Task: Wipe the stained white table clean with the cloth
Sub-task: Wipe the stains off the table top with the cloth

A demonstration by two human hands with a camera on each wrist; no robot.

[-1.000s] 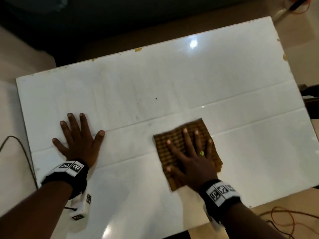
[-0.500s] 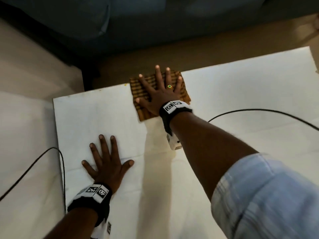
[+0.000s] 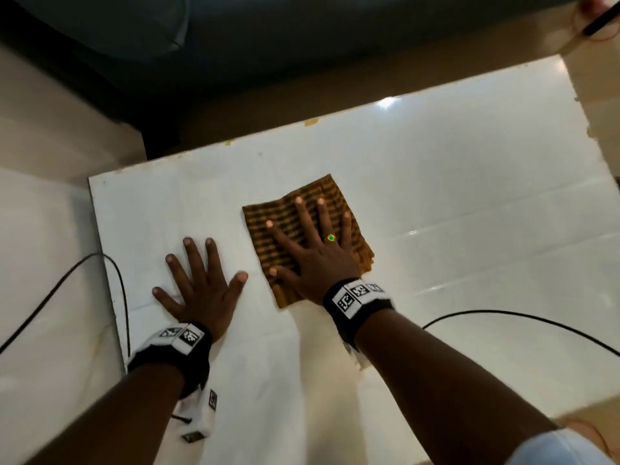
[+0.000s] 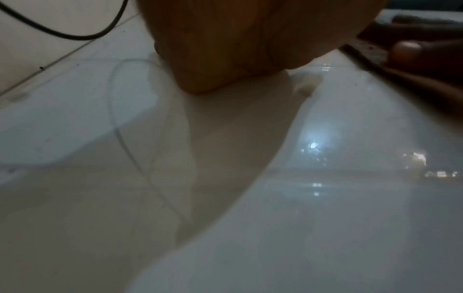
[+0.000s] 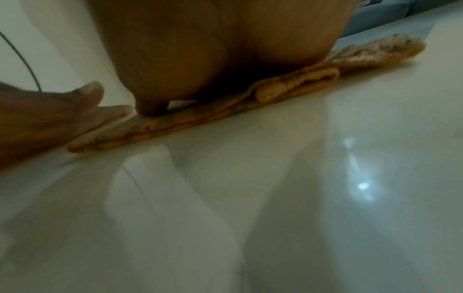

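A folded brown-and-orange checked cloth [image 3: 265, 226] lies flat on the glossy white table [image 3: 453, 203], left of the table's middle. My right hand [image 3: 312, 250] presses on it with fingers spread and straight, a green ring on one finger. The right wrist view shows the heel of that palm on the cloth [image 5: 295, 81], whose folded layers show at the edge. My left hand [image 3: 198, 283] rests flat on bare table just left of the cloth, fingers splayed. Its palm [image 4: 240, 45] fills the top of the left wrist view.
A black cable [image 3: 523, 318] crosses the table at the right, behind my right forearm. Another black cable [image 3: 114, 270] loops past the table's left edge. Small yellow-brown chips [image 3: 311, 122] mark the far edge. Beyond that edge stands a dark sofa [image 3: 268, 35].
My right hand has slid the cloth from the far edge back toward me and to the right, close to my left hand. The left hand has stayed planted.
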